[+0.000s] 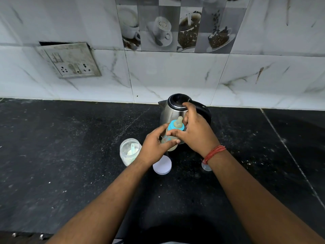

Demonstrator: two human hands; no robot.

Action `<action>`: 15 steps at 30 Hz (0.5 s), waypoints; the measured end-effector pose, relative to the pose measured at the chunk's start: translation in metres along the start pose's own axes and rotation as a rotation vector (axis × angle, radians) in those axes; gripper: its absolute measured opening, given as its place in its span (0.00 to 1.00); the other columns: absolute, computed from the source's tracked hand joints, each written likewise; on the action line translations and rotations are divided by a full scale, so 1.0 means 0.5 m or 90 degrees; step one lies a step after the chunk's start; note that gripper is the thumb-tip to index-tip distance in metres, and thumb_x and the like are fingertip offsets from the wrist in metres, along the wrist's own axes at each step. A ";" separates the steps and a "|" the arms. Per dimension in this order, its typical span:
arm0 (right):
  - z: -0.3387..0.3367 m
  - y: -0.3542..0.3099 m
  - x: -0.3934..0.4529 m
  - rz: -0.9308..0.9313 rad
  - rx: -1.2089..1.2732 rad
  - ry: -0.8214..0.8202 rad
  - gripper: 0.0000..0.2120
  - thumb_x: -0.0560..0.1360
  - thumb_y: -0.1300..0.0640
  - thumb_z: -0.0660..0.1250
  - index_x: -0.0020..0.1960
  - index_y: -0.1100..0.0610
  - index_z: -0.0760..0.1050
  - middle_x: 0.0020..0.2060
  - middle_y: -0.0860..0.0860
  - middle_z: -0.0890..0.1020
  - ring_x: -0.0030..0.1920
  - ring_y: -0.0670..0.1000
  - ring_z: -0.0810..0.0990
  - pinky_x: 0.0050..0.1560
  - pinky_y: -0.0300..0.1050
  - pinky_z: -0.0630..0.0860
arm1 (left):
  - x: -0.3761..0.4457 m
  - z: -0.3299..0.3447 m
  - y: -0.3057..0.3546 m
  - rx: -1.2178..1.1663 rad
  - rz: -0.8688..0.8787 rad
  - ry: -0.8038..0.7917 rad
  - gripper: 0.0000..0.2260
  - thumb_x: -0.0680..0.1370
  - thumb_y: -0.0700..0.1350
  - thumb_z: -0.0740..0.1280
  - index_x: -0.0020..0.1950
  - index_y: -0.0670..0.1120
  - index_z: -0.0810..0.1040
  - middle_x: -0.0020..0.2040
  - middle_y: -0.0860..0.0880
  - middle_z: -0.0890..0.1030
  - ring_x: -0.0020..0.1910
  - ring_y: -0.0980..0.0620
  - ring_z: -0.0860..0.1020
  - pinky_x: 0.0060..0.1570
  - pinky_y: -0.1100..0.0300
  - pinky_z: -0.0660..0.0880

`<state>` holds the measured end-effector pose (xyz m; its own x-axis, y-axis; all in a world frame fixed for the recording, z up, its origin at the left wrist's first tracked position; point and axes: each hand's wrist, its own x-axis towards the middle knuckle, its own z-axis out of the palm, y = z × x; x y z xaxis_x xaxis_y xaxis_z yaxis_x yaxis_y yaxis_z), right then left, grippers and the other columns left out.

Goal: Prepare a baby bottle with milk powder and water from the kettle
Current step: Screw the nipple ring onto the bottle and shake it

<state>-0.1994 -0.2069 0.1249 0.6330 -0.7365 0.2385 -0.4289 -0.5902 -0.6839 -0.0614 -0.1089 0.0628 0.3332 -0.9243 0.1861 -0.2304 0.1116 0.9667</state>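
A baby bottle (169,138) with a blue collar and a pale teat (177,122) is held above the black counter, milky liquid showing in its lower part. My left hand (154,147) grips the bottle's body from the left. My right hand (197,131) curls round the blue collar from the right. Directly behind the bottle stands a steel kettle (173,111) with a black lid and handle. An open jar of milk powder (129,153) with a pale scoop inside stands left of my left wrist.
A white round lid (162,166) lies on the counter (70,155) under my left wrist. A small clear cap (206,166) peeks out beneath my right wrist. A socket plate (70,61) is on the tiled wall at back left.
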 end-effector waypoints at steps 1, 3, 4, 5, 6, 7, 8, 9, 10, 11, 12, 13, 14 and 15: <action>-0.004 0.002 0.003 0.004 0.024 -0.011 0.54 0.59 0.31 0.76 0.77 0.51 0.58 0.48 0.45 0.76 0.52 0.47 0.78 0.54 0.43 0.76 | 0.001 -0.001 0.000 -0.006 -0.003 0.003 0.22 0.73 0.51 0.78 0.66 0.57 0.80 0.59 0.54 0.85 0.59 0.52 0.82 0.60 0.56 0.79; -0.015 0.013 0.009 -0.005 0.096 -0.052 0.52 0.64 0.43 0.82 0.79 0.50 0.57 0.58 0.46 0.79 0.61 0.45 0.78 0.64 0.44 0.75 | 0.001 -0.004 0.000 -0.015 -0.010 0.007 0.23 0.74 0.50 0.78 0.68 0.55 0.79 0.60 0.55 0.85 0.60 0.54 0.82 0.60 0.60 0.78; -0.021 0.019 0.010 -0.012 0.136 -0.082 0.50 0.67 0.51 0.82 0.79 0.51 0.56 0.63 0.48 0.79 0.65 0.45 0.77 0.69 0.46 0.73 | 0.002 -0.005 0.002 -0.017 -0.010 0.007 0.23 0.74 0.48 0.78 0.68 0.56 0.79 0.60 0.56 0.84 0.60 0.55 0.82 0.59 0.63 0.77; -0.026 0.024 0.011 -0.015 0.171 -0.112 0.48 0.69 0.58 0.81 0.79 0.52 0.56 0.67 0.50 0.78 0.68 0.46 0.77 0.72 0.48 0.72 | 0.002 -0.007 0.003 -0.016 -0.008 0.006 0.22 0.75 0.47 0.78 0.67 0.57 0.78 0.61 0.57 0.84 0.61 0.57 0.82 0.59 0.65 0.76; -0.029 0.027 0.011 -0.018 0.193 -0.138 0.45 0.70 0.63 0.79 0.79 0.52 0.57 0.67 0.50 0.78 0.68 0.46 0.77 0.73 0.48 0.71 | 0.002 -0.008 0.005 -0.013 -0.005 0.004 0.22 0.75 0.46 0.78 0.67 0.58 0.78 0.61 0.58 0.84 0.61 0.58 0.81 0.59 0.67 0.76; -0.030 0.029 0.010 -0.020 0.200 -0.152 0.43 0.71 0.66 0.78 0.78 0.51 0.58 0.66 0.50 0.80 0.68 0.45 0.78 0.73 0.47 0.71 | 0.003 -0.008 0.006 -0.010 -0.003 0.000 0.22 0.75 0.46 0.78 0.67 0.59 0.78 0.61 0.58 0.84 0.61 0.58 0.81 0.59 0.67 0.75; -0.028 0.031 0.009 -0.021 0.197 -0.153 0.42 0.71 0.67 0.77 0.77 0.50 0.60 0.65 0.48 0.81 0.67 0.44 0.78 0.72 0.45 0.72 | 0.004 -0.008 0.007 -0.007 -0.002 -0.002 0.22 0.75 0.45 0.78 0.67 0.58 0.78 0.61 0.58 0.84 0.61 0.58 0.81 0.59 0.67 0.75; -0.025 0.031 0.008 -0.022 0.190 -0.145 0.41 0.71 0.67 0.77 0.76 0.50 0.61 0.63 0.47 0.82 0.65 0.43 0.79 0.70 0.42 0.73 | 0.004 -0.008 0.008 -0.006 -0.002 -0.004 0.23 0.75 0.44 0.78 0.67 0.57 0.78 0.61 0.58 0.84 0.61 0.59 0.81 0.59 0.67 0.75; -0.022 0.031 0.008 -0.023 0.184 -0.135 0.41 0.70 0.66 0.77 0.76 0.51 0.61 0.61 0.46 0.83 0.65 0.43 0.79 0.69 0.40 0.73 | 0.004 -0.007 0.009 -0.006 -0.002 -0.006 0.23 0.75 0.44 0.78 0.68 0.57 0.78 0.61 0.58 0.84 0.61 0.59 0.81 0.59 0.68 0.75; -0.020 0.031 0.008 -0.026 0.180 -0.126 0.42 0.70 0.66 0.78 0.77 0.51 0.61 0.60 0.46 0.83 0.64 0.42 0.79 0.68 0.38 0.73 | 0.004 -0.008 0.009 -0.006 0.000 -0.007 0.23 0.75 0.44 0.78 0.68 0.57 0.77 0.61 0.58 0.84 0.62 0.59 0.81 0.60 0.68 0.75; -0.019 0.029 0.010 -0.027 0.179 -0.119 0.42 0.70 0.65 0.78 0.77 0.51 0.61 0.59 0.45 0.83 0.63 0.42 0.80 0.67 0.38 0.74 | 0.004 -0.008 0.010 -0.007 0.002 -0.005 0.23 0.75 0.44 0.78 0.68 0.58 0.77 0.62 0.58 0.84 0.62 0.58 0.81 0.60 0.67 0.75; -0.020 0.028 0.011 -0.024 0.181 -0.116 0.42 0.69 0.64 0.79 0.77 0.51 0.61 0.58 0.44 0.83 0.62 0.42 0.80 0.67 0.38 0.74 | 0.003 -0.008 0.011 -0.007 0.004 -0.001 0.23 0.75 0.45 0.78 0.67 0.60 0.77 0.62 0.58 0.84 0.62 0.58 0.81 0.60 0.67 0.75; -0.019 0.027 0.012 -0.019 0.183 -0.114 0.42 0.69 0.62 0.80 0.77 0.50 0.62 0.57 0.42 0.84 0.62 0.42 0.81 0.66 0.38 0.74 | 0.003 -0.009 0.013 -0.009 0.007 0.005 0.23 0.75 0.45 0.78 0.66 0.62 0.77 0.61 0.59 0.84 0.62 0.58 0.81 0.60 0.67 0.75; -0.018 0.026 0.013 -0.016 0.182 -0.109 0.42 0.69 0.61 0.80 0.76 0.50 0.63 0.55 0.39 0.83 0.60 0.41 0.81 0.65 0.37 0.74 | 0.003 -0.009 0.014 -0.011 0.010 0.011 0.23 0.75 0.46 0.78 0.65 0.63 0.77 0.61 0.59 0.84 0.61 0.58 0.81 0.59 0.67 0.75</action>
<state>-0.2068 -0.2224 0.1236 0.7504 -0.6423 0.1558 -0.2288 -0.4737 -0.8504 -0.0584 -0.1077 0.0704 0.3460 -0.9156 0.2046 -0.2204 0.1327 0.9663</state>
